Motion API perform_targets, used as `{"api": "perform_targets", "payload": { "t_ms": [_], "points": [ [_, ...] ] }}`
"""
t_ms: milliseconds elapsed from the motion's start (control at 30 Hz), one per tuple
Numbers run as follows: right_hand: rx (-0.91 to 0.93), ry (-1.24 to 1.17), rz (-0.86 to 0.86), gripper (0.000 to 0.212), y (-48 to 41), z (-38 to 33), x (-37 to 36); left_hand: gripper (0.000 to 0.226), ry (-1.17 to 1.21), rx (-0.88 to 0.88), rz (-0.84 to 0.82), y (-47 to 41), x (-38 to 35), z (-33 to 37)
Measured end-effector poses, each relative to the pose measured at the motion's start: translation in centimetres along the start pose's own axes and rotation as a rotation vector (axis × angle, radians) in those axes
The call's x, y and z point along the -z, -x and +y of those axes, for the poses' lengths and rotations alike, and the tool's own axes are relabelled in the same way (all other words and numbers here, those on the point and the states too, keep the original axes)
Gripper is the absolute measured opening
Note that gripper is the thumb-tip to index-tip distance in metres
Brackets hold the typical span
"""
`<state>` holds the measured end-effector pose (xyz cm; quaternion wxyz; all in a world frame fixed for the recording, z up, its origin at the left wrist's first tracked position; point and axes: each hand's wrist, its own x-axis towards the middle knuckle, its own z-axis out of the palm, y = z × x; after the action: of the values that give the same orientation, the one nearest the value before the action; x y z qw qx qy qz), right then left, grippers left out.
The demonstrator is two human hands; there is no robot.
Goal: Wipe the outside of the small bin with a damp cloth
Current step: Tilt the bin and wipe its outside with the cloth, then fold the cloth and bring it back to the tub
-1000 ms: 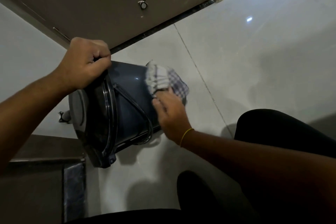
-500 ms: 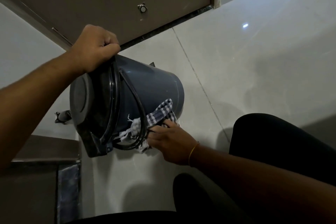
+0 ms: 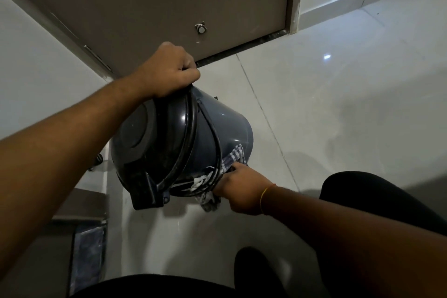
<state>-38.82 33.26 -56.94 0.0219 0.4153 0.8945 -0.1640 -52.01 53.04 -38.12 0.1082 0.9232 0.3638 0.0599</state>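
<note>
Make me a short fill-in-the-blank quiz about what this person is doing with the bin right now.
1. The left hand grips the bin at its ____.
2. The right hand presses a ____-patterned cloth against the bin.
3. The bin's lid is ____.
4. The wrist beside the cloth wears a thin ____.

Missing words: rim; checked; closed; bangle

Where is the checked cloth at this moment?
In the head view, the checked cloth is pressed by the right hand against the lower side of the tilted grey bin, just right of centre.
</note>
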Motion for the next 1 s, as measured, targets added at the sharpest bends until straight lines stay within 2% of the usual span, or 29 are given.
{"api": "perform_targets", "payload": {
  "t_ms": [100, 300, 367, 500, 567, 633, 667, 733, 833, 867, 1000],
  "points": [
    [-0.080, 0.019, -0.061, 0.032, -0.2, 0.6, 1.2, 0.045, -0.017, 0.005, -0.001, -0.4, -0.1, -0.2],
    [-0.177, -0.217, -0.230, 0.033, 0.2, 5.7, 6.6, 0.048, -0.021, 0.053, -0.056, -2.6, -0.6, 0.6],
    [-0.279, -0.209, -0.193, 0.032, 1.0, 8.6, 9.3, 0.049, -0.043, 0.012, -0.119, -4.0, -1.1, 1.3],
    [-0.419, -0.140, 0.006, 0.029, 2.4, 13.8, 15.3, 0.042, -0.089, -0.137, -0.239, -7.1, -3.3, 3.8],
    [-0.433, -0.127, 0.073, 0.031, 2.8, 15.4, 18.5, 0.052, -0.081, -0.182, -0.268, -8.5, -4.7, 5.0],
    [-0.408, -0.108, 0.088, 0.022, 3.2, 16.5, 21.3, 0.064, 0.001, -0.160, -0.254, -9.4, -5.8, 5.5],
    [-0.409, -0.088, 0.076, 0.018, 3.4, 16.8, 22.3, 0.063, 0.065, -0.134, -0.232, -9.7, -6.2, 5.7],
    [-0.421, -0.051, 0.066, 0.027, 4.1, 17.4, 23.9, 0.060, 0.180, -0.092, -0.180, -10.3, -6.4, 5.8],
    [-0.423, -0.082, 0.093, 0.044, 5.5, 17.3, 26.1, 0.072, 0.314, -0.078, -0.129, -10.8, -4.8, 6.8],
    [-0.418, -0.092, 0.115, 0.045, 6.0, 17.1, 27.3, 0.066, 0.314, -0.091, -0.111, -11.2, -3.7, 7.5],
    [-0.441, -0.141, 0.222, 0.039, 8.8, 16.6, 33.4, 0.018, 0.257, -0.060, -0.009, -12.7, 2.9, 12.2]
  ]
}}
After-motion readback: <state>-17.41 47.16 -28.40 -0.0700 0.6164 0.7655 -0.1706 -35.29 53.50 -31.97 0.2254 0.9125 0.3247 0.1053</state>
